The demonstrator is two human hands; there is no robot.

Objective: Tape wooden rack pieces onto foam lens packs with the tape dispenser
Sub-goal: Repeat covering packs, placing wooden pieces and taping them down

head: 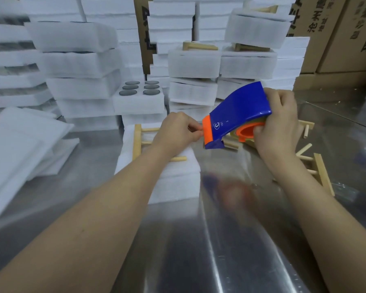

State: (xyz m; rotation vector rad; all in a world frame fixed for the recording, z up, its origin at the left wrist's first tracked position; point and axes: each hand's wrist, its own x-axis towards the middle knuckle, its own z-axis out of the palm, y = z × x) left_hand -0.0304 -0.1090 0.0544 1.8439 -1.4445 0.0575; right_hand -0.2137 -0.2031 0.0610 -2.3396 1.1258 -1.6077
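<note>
Tape dispenser (237,115): I saw it blue with an orange front lip and core, held tilted above the table, just right of the foam lens pack.
Right hand (277,123): wrapped round its rear, fingers in the core.
Left hand (178,127): pinched the orange lip; tape there I could not make out.
Foam lens pack (178,176): white, a wooden rack piece (137,142) lying on top.
Table (220,240): shiny metal, loose rack pieces (323,170) at right.
Room: foam stacks (82,66) behind, cardboard boxes (336,39) at right.

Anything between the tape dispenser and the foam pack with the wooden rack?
No loose object. Only the left hand, pinching at the mouth of the blue-and-orange plastic tape dispenser, sits over the wooden rack on the white foam pack.
</note>
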